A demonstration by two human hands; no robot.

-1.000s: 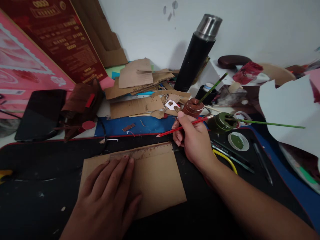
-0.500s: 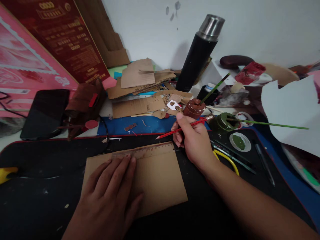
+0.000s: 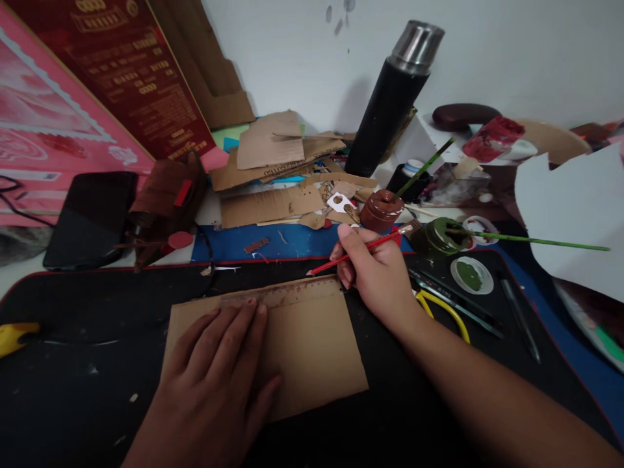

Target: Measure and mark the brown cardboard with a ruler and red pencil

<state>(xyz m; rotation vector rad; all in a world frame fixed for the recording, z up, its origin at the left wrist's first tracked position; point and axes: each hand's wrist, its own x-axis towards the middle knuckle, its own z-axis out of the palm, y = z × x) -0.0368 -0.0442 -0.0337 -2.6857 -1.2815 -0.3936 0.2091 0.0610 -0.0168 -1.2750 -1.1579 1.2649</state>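
Observation:
A brown cardboard piece [image 3: 316, 354] lies on the black mat. Along its upper edge rests a clear, stained ruler [image 3: 297, 292]. My left hand [image 3: 219, 377] lies flat over the cardboard's left half, fingertips pressing on the ruler and hiding its left part. In my right hand [image 3: 383, 276] is a red pencil [image 3: 327, 264], gripped between thumb and fingers. Its tip points left, just above the cardboard's top edge and apart from it. The curled fingers of that hand are near the cardboard's upper right corner.
Yellow-handled scissors [image 3: 455, 318] and pens lie right of my right wrist. Behind stand a brown paint jar [image 3: 381, 211], a green paint jar [image 3: 436, 237] with a brush across it, and a black thermos [image 3: 385, 110]. Cardboard scraps [image 3: 270, 205] and a phone [image 3: 90, 218] lie farther back.
The view has shifted very slightly. My right hand and the pencil have moved a little relative to the cardboard; my left hand stays pressed on the ruler.

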